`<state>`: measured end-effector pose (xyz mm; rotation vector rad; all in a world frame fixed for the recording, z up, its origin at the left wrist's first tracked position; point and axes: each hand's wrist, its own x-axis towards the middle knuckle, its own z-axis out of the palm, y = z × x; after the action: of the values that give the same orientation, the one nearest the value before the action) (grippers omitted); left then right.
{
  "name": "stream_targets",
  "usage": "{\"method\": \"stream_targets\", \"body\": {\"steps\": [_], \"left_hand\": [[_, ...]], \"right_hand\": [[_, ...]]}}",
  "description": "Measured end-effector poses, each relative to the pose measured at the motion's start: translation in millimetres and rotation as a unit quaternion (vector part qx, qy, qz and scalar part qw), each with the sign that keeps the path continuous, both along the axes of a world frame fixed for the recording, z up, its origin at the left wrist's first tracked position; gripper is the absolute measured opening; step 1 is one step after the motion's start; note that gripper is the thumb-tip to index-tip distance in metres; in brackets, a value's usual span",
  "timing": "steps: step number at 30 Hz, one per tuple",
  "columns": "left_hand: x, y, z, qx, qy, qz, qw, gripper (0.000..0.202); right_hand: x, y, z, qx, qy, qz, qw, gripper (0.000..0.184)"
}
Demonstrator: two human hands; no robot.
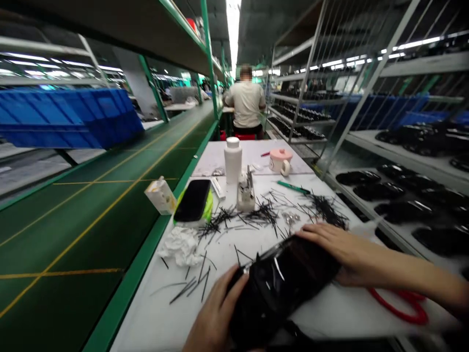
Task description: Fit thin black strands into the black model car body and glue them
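Note:
A glossy black moulded part (282,283), with a shape I cannot fully make out, is tilted over the white tabletop at the near edge. My left hand (220,308) grips its near left end, with the thumb on top by a small shiny spot. My right hand (337,249) is wrapped over its far right end, fingers bent around the edge. Just beyond the part lie many thin black strips (266,215), loosely scattered. A small metal-and-white device (246,193) stands among them. Red looped handles (401,305) show beneath my right forearm.
On the table (146,313) are a white bottle (233,161), a pink-lidded mug (281,160), a green pen (293,187), a phone (193,200) and crumpled tissue (181,246). A green conveyor (95,215) runs left. Racks of black parts (399,210) stand right. A person (246,105) sits ahead.

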<state>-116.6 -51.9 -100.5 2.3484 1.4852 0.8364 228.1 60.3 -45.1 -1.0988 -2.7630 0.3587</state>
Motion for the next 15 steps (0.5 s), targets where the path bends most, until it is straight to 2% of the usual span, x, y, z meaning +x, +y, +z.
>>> {"method": "stream_targets", "body": {"steps": [3, 7, 9, 12, 15], "left_hand": [[0.7, 10.0, 6.8, -0.027, -0.003, -0.025, 0.999, 0.089], [-1.3, 14.8, 16.1, -0.048, 0.007, -0.007, 0.999, 0.074], [-3.9, 15.3, 20.0, -0.056, 0.010, 0.003, 0.998, 0.068], [-9.1, 15.1, 25.7, -0.062, 0.004, 0.025, 0.998, 0.060], [-13.6, 11.7, 29.6, -0.063, -0.011, 0.050, 0.997, 0.052]], "right_hand": [[16.7, -17.3, -5.8, 0.009, 0.025, -0.072, 0.997, 0.084], [46.5, -43.7, -14.8, 0.061, 0.059, -0.218, 0.972, 0.046], [59.9, -54.4, -23.9, 0.065, 0.054, -0.265, 0.961, 0.032], [63.2, -62.1, -35.8, 0.062, 0.063, -0.289, 0.953, 0.031], [43.8, -58.3, -41.4, 0.097, 0.089, -0.261, 0.956, 0.028]]}}
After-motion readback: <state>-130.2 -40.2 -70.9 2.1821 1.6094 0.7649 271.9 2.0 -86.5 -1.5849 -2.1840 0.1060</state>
